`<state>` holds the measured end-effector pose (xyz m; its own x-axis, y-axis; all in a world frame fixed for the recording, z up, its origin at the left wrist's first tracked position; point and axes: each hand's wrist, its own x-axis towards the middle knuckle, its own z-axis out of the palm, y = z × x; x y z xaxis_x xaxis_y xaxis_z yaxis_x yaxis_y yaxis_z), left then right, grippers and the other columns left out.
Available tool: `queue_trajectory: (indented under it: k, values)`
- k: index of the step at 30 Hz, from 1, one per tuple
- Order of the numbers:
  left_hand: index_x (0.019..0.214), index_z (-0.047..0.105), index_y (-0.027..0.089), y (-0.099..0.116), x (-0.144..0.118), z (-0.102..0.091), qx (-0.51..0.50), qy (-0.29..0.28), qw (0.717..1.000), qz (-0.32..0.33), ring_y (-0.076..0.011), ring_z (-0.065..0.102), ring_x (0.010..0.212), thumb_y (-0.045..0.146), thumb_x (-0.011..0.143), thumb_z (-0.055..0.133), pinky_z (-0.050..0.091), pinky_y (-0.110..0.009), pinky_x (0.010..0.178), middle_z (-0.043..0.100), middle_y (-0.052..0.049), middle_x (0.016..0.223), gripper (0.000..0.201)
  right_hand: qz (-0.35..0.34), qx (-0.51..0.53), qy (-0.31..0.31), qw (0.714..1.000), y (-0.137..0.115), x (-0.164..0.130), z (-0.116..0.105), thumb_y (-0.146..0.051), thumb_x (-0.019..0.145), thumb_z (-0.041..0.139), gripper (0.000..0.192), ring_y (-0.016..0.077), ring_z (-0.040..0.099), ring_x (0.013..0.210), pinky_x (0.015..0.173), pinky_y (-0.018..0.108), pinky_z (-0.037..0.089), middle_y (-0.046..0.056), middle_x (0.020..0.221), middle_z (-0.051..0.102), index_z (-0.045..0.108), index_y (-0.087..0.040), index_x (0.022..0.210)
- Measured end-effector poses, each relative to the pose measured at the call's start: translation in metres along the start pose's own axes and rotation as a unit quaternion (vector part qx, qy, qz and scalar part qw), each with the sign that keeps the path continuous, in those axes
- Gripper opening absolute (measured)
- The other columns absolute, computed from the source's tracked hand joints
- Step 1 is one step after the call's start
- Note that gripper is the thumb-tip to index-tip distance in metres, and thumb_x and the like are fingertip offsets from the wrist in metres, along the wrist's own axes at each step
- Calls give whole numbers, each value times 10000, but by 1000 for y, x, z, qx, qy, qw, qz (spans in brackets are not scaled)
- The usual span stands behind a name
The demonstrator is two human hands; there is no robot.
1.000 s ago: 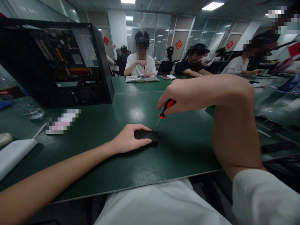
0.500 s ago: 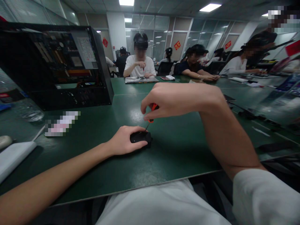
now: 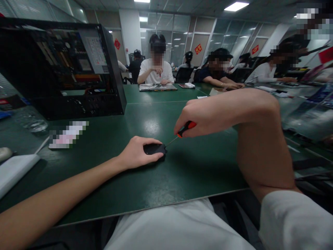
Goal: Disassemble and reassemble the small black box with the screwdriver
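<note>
Since half a second ago, the right hand [image 3: 205, 116] is drawing back toward the right of the frame, and the screwdriver [image 3: 182, 130] it carries is leaning lower now — its red-and-black handle showing more clearly under the fingers. The fingers are curled together, clamped around that handle, while the thin metal shaft is slanting down and left until its tip is meeting the right edge of the small black device [image 3: 154, 149]. That device is lying flat on the green table [image 3: 182, 173], a little left of the middle of the frame. The left hand [image 3: 137, 152] is resting on it from the left, palm down, fingers draped over the top and thumb tucked along the near side, pinning it to the tabletop; much of the device is hidden under this hand.

In the upper left of the frame an open black computer case [image 3: 65, 69] is standing on the table, its inner boards facing the camera. Just below it, a blurred-out patch is lying on the green surface, and a white flat object [image 3: 15, 172] is sitting at the far left edge. Across the upper middle and upper right, other people are sitting at further tables — their hands well apart from the two at work here.
</note>
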<state>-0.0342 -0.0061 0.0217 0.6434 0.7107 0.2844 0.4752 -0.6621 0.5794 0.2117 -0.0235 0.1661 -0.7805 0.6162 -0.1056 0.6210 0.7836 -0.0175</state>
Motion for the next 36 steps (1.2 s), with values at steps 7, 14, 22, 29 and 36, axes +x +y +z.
queue_trajectory:
  k: [7, 14, 22, 29, 36]
  values:
    - [1121, 795, 219, -5, 2, 1, -4, 13, 1000, -13, -230, 762, 901, 411, 841, 750, 562, -292, 805, 814, -21, 1028, 342, 32, 18, -55, 998, 11, 6, 3, -256, 881, 594, 233, 121, 607, 633, 580, 244, 375, -2, 870, 761, 778, -234, 1022]
    - [1121, 793, 205, -7, 3, 0, 16, 1, 1000, 13, -225, 765, 878, 423, 850, 738, 557, -285, 779, 816, -28, 1019, 352, 13, 149, -25, 988, 39, 2, 95, -400, 1034, 444, 367, 143, 636, 743, 671, 246, 404, 61, 934, 742, 702, -171, 1159]
    - [1138, 785, 213, -5, 1, 2, 27, 14, 999, 15, -228, 757, 949, 415, 864, 726, 545, -295, 838, 808, -25, 1077, 345, -7, -44, 148, 988, 49, -7, 122, -469, 1065, 381, 453, 148, 628, 679, 621, 279, 320, 87, 896, 756, 720, -182, 1155]
    - [1141, 779, 202, -4, 2, 2, 37, 14, 999, 4, -248, 757, 964, 438, 863, 716, 555, -317, 848, 806, -43, 1089, 370, 28, -234, 172, 957, 40, -26, 106, -402, 1046, 378, 414, 112, 462, 506, 556, 320, 193, 50, 686, 675, 747, -220, 998]
    - [1145, 777, 200, -5, 2, 1, 51, 21, 998, 5, -255, 758, 976, 447, 860, 716, 569, -317, 867, 804, -55, 1106, 381, -10, -222, 161, 962, 43, -16, 121, -405, 1046, 402, 422, 107, 459, 499, 550, 318, 178, 43, 661, 678, 752, -207, 915]
